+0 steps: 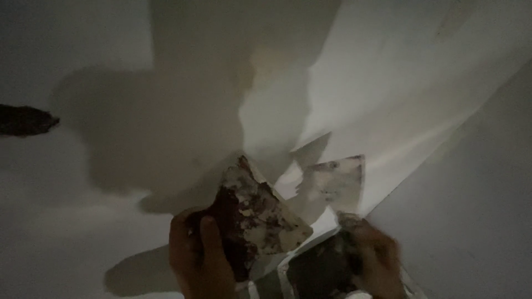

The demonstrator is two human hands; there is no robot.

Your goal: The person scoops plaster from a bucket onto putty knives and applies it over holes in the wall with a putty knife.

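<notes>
White plaster wall fills most of the dim view, with a ceiling or wall corner running diagonally at the upper right. Both hands are raised against it. The left hand is closed around a stained trowel-like blade, a flat piece caked with pale and dark patches, its pointed tip aimed up at the wall. The right hand grips a second flat tool, also smeared with pale material, its squared edge resting near the seam; what lies below that hand is dark and blurred, so I cannot tell whether it carries anything more.

Judging from the surface, much of the wall already looks smooth and evenly coated, while the zone just above the two blades, where light and shadow break into angular patches, seems the part being worked. How much is left beyond the frame cannot be told.

As for edges, the diagonal corner line runs close to the right hand's tool and limits room on that side. To the left the wall lies open, apart from a dark patch well apart at the far left edge. Large shadows of the arms fall across the middle.
</notes>
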